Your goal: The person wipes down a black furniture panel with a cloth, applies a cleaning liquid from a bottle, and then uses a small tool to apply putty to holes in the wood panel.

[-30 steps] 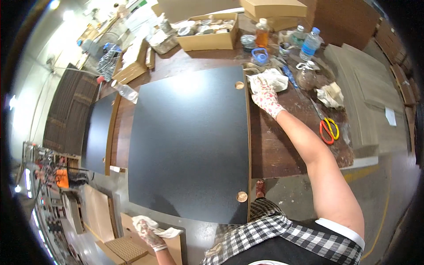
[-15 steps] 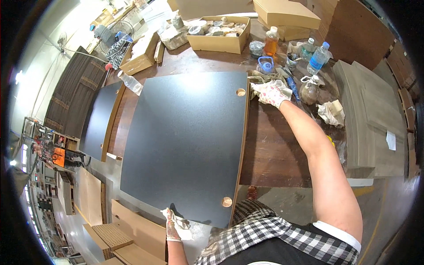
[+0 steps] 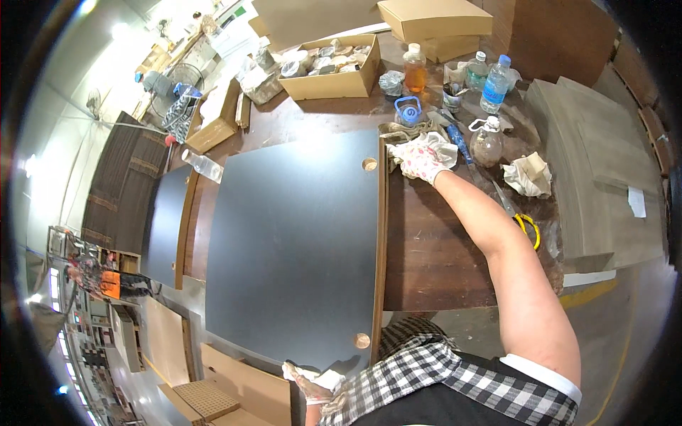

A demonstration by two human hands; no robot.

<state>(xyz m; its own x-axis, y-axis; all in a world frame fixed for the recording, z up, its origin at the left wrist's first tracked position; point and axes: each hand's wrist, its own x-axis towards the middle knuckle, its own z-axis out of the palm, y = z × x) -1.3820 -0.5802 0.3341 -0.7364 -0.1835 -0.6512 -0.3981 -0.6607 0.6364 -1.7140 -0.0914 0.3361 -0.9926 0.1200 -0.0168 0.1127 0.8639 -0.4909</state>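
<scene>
A large dark panel (image 3: 295, 241) with a light brown edge and two round holes lies flat on the brown table (image 3: 444, 241). At its right edge, close to the far corner, my right hand (image 3: 420, 165) wears a white glove with red dots. It is closed on a crumpled white cloth (image 3: 443, 148) pressed by the edge. My left hand (image 3: 312, 390) is low at the panel's near edge, beside my checked apron. Its fingers are bent around a whitish cloth (image 3: 328, 378); their tips are partly hidden.
Right of my right hand lie a blue-handled tool (image 3: 458, 144), yellow-handled scissors (image 3: 527, 231), a crumpled rag (image 3: 527, 175) and several bottles. A filled cardboard box (image 3: 330, 86) stands behind the panel. Grey boards (image 3: 597, 170) are stacked at right. Another person (image 3: 106, 280) stands far left.
My view has turned, shifting the scene. My left hand has drawn rightward along the near edge, closer to my body. My right hand stays near the far right corner, still holding the cloth.
</scene>
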